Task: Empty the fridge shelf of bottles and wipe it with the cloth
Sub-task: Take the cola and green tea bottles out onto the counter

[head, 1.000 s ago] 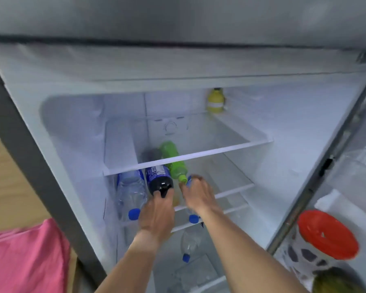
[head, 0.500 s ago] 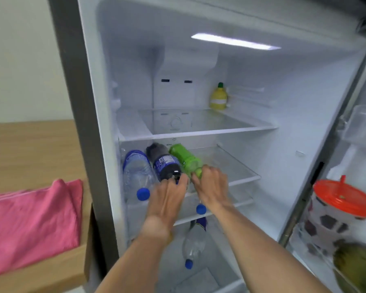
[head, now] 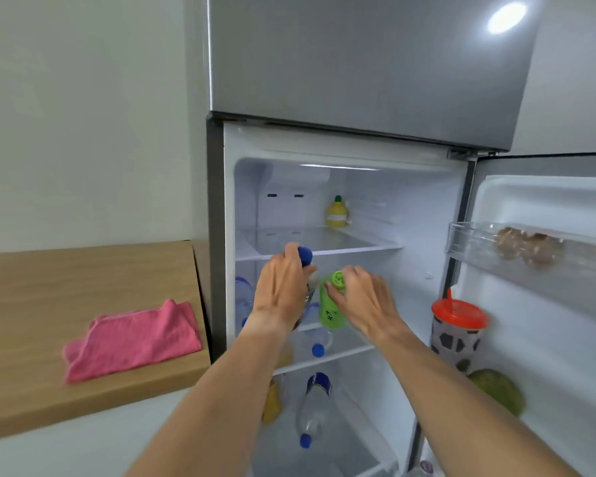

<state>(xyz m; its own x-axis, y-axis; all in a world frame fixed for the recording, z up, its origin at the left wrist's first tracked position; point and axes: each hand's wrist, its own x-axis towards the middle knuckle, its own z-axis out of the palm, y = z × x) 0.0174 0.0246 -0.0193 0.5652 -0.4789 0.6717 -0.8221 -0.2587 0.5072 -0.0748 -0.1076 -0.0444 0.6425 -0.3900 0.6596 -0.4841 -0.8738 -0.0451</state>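
We have just lifted two bottles off the middle glass shelf (head: 338,359) at frame centre: left hand (head: 283,290) clamped on the blue-capped dark bottle (head: 305,255), right hand (head: 365,301) on the green plastic bottle (head: 329,309). More clear bottles remain there; the folded pink cloth (head: 133,339) waits lower left.

wooden counter (head: 49,280) | pink cloth (head: 135,339) | top shelf (head: 324,251) | yellow bottle (head: 337,213)

A cloth (head: 131,339) lies on the worktop (head: 49,287) left of the fridge (head: 358,80); a lidded cup (head: 458,333) stands in its door (head: 547,304).
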